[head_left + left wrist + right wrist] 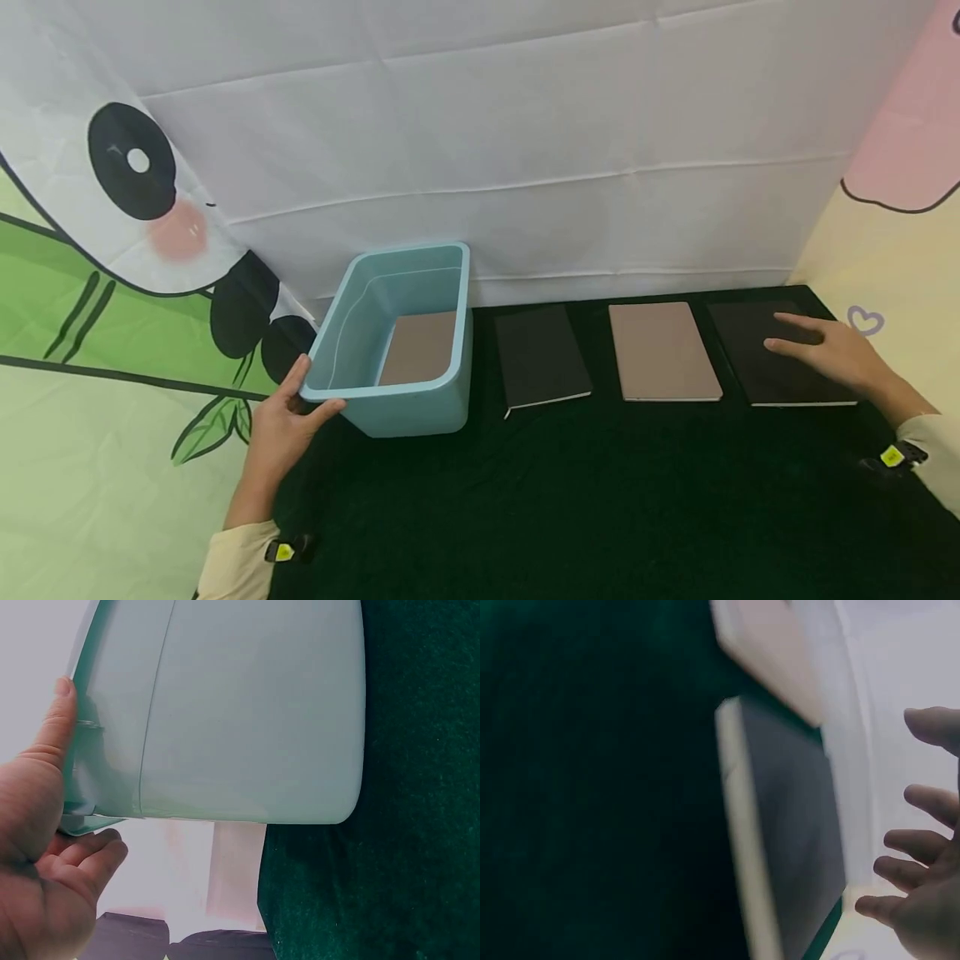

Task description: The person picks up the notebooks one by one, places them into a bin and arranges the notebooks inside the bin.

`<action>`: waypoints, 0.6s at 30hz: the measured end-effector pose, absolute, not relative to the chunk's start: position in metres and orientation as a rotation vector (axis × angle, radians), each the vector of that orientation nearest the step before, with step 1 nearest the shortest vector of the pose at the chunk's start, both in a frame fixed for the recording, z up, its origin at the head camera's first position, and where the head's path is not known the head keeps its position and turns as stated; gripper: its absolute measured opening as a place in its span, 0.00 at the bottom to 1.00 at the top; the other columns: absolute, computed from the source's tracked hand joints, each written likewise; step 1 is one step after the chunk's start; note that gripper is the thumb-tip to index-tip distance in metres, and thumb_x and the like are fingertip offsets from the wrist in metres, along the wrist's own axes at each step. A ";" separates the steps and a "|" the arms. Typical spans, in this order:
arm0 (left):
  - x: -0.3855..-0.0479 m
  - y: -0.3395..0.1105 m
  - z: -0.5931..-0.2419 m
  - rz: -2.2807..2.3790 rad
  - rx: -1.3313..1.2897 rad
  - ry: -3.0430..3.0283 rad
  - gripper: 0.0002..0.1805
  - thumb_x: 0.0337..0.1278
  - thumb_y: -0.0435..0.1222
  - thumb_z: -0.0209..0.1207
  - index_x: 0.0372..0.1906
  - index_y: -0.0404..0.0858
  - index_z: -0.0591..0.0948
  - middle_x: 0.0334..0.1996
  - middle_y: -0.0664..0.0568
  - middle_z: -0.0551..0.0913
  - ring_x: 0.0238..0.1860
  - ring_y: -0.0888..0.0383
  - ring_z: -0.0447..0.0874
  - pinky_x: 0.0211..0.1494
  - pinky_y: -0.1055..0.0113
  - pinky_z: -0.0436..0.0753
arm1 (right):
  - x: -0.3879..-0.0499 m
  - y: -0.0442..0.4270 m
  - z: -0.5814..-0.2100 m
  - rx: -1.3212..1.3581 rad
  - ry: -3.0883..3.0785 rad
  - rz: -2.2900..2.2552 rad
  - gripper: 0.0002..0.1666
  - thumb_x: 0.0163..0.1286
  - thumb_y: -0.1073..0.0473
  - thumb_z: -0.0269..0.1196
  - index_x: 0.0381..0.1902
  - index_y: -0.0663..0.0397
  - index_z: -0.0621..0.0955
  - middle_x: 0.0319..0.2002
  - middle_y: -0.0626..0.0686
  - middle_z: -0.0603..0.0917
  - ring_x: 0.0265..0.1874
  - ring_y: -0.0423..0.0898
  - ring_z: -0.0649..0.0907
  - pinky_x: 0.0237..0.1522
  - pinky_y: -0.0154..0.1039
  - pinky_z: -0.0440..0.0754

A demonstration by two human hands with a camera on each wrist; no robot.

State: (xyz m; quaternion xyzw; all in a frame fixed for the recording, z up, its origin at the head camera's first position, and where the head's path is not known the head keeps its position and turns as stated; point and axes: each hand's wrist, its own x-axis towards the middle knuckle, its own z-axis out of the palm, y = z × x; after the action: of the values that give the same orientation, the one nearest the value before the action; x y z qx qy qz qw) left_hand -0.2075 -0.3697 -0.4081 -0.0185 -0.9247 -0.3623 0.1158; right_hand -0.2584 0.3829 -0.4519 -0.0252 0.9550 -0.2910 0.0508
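My left hand (279,427) holds the near left corner of a light blue bin (408,410), thumb on the near side and fingers along the left rim. In the left wrist view the thumb of the left hand (37,825) lies against the bin (247,712). A greyish-brown notebook (420,348) lies inside the bin. Fingers spread, my right hand (843,354) is over the black notebook (780,367) at the far right. The right wrist view has the right hand (926,862) apart from that notebook (791,810), with nothing held.
Right of the bin, a smaller black notebook (538,358) with a ribbon end and a pinkish-beige notebook (663,354) lie on the dark green cloth (570,500). A white fabric wall (555,167) stands behind, with printed fabric at both sides.
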 end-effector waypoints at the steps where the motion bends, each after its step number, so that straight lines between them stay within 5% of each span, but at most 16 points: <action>1: -0.207 -0.369 -0.408 -1.066 -0.053 -2.710 0.50 0.60 0.47 0.71 0.82 0.46 0.55 0.81 0.50 0.54 0.74 0.38 0.66 0.66 0.43 0.70 | -0.256 0.388 -0.459 -0.060 2.927 -0.841 0.48 0.77 0.37 0.55 0.78 0.66 0.58 0.71 0.85 0.54 0.63 0.89 0.59 0.57 0.84 0.58; 18: -0.209 -0.372 -0.411 -1.076 -0.051 -2.708 0.51 0.61 0.49 0.70 0.82 0.47 0.55 0.81 0.50 0.53 0.75 0.37 0.63 0.67 0.42 0.68 | -0.218 0.416 -0.517 0.321 3.013 -0.732 0.59 0.73 0.30 0.55 0.78 0.71 0.51 0.68 0.87 0.52 0.61 0.89 0.59 0.56 0.82 0.61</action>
State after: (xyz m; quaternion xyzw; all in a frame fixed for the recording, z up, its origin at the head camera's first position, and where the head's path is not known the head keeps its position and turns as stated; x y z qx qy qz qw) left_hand -0.2088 -0.3716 -0.4109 -0.0175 -0.9232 -0.3668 0.1135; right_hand -0.2184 0.4162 -0.5171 0.1030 0.9665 -0.2348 0.0122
